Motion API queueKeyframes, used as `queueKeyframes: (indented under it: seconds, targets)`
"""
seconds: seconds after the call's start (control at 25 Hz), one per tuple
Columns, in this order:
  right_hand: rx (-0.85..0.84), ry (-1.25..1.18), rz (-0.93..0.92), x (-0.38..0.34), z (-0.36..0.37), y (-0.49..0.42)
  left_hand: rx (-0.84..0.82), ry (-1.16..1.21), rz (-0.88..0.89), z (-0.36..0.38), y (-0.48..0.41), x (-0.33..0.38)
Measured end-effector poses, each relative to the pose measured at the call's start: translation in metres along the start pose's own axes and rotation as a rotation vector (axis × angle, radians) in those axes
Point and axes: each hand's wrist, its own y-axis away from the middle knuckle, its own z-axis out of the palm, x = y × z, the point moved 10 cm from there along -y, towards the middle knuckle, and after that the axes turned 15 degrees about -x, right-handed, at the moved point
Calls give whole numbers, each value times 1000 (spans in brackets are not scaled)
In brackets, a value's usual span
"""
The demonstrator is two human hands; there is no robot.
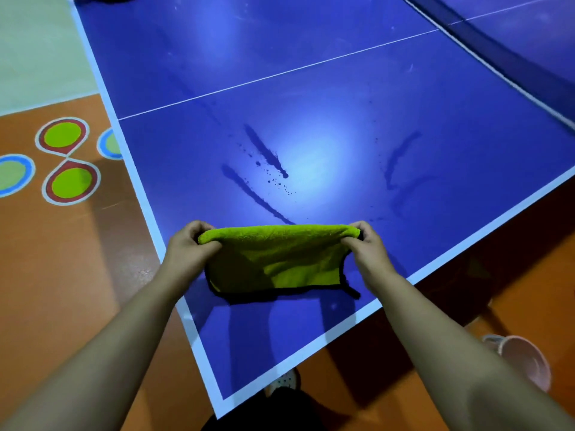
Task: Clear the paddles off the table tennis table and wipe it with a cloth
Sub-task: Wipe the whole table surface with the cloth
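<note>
Blue table tennis table (342, 88), wet streaks (264, 150) beyond the cloth. Left hand (189, 244) and right hand (367, 247) fingers pinch the green microfiber cloth (277, 259) at its upper corners.

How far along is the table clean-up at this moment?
No paddles show on the visible table. The left hand and right hand grip the green cloth by its ends at the near corner. Dark streaks and droplets lie beyond it, so wiping is left.

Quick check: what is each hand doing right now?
Left hand: grips the left end of the green cloth.
Right hand: grips the cloth's right end, stretched over the table.
</note>
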Motion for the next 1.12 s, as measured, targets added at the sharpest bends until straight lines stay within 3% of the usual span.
queueKeyframes:
  seconds: [0.24, 0.44, 0.68, 0.84, 0.92, 1.12]
  targets:
    - [-10, -37, -75, -30, 7, 39, -48, 136, 116, -32, 14, 39]
    - [62, -62, 50, -14, 9, 53, -77, 123, 117, -35, -3, 67]
    - [230, 114, 385, 63, 12, 80, -30, -413, 97, 15, -32, 53]
    - [330, -1, 412, 77, 10, 96, -495, -681, 200, 132, 23, 21]
    - [374, -74, 416, 78, 9, 101, -646, -810, 162, 179, 59, 0]
    - [441, -149, 472, 83, 12, 118, -538, -1182, 159, 220, 99, -25]
